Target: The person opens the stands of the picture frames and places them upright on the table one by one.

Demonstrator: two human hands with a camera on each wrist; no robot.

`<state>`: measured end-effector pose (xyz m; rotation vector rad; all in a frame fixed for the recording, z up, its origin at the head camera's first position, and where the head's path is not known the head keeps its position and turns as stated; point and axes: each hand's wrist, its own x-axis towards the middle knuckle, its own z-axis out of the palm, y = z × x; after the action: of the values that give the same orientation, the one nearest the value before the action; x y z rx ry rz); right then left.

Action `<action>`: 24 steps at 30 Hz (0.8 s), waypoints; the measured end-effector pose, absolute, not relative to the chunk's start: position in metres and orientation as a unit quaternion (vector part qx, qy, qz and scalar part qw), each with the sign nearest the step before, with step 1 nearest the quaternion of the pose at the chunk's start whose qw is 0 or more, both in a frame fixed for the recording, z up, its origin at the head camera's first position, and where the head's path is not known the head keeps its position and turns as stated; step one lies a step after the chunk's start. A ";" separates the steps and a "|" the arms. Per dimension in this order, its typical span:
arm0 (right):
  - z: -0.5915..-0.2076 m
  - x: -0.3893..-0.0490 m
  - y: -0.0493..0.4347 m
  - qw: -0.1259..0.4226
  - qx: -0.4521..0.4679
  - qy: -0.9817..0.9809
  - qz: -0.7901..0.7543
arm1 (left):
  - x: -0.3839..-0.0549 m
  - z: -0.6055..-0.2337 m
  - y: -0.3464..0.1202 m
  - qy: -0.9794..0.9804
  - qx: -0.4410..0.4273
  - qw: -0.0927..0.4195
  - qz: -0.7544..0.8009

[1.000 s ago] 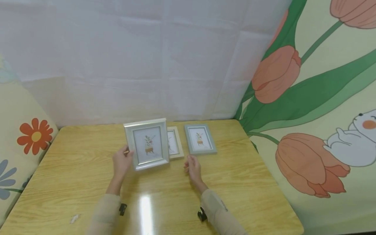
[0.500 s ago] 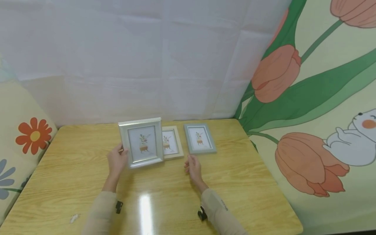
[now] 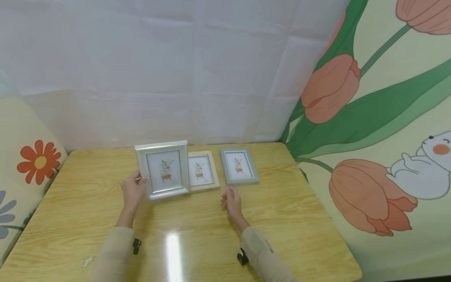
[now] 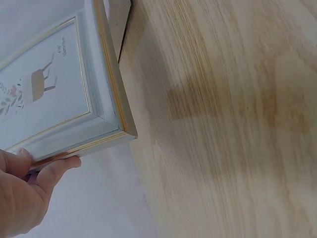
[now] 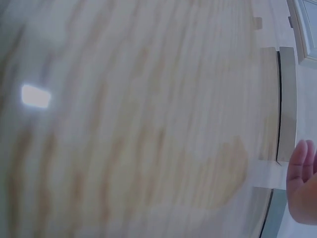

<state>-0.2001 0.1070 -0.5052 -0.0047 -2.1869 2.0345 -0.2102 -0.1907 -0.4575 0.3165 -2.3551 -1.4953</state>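
Observation:
My left hand (image 3: 134, 191) pinches the left edge of a silver picture frame (image 3: 184, 168), raised off the table and tilted up. In the left wrist view, thumb and fingers grip the side of this gold-lined frame (image 4: 104, 89). Partly behind it, a cream picture frame (image 3: 215, 176) lies flat. To the right lies a grey-blue picture frame (image 3: 253, 166). Each bears a print of a potted plant. My right hand (image 3: 232, 200), fingers loosely curled, is just in front of the grey-blue frame and holds nothing. In the right wrist view the right hand (image 5: 303, 191) shows at the edge.
The wooden table (image 3: 282, 219) reaches back to a white cloth backdrop (image 3: 158, 78). A wall cloth with tulips (image 3: 373, 196) stands on the right, and one with a red flower (image 3: 40, 161) on the left. A small white scrap (image 3: 87, 261) lies at the front left.
My left hand has carried the silver frame to the left, uncovering more of the cream frame. The right hand stays in place.

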 end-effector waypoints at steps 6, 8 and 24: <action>-0.505 -0.200 0.108 0.071 -0.003 -0.727 0.683 | -0.214 -0.456 -0.196 -0.834 0.118 0.165 -0.513; -0.506 -0.200 0.108 0.068 -0.005 -0.725 0.685 | -0.216 -0.455 -0.198 -0.837 0.119 0.166 -0.508; -0.508 -0.200 0.108 0.066 -0.015 -0.726 0.684 | -0.224 -0.457 -0.215 -0.834 0.141 0.175 -0.504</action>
<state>-0.1998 0.1079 -0.5085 -0.0438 -2.1896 2.0632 -0.2241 -0.2146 -0.4572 0.3981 -2.3629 -1.4271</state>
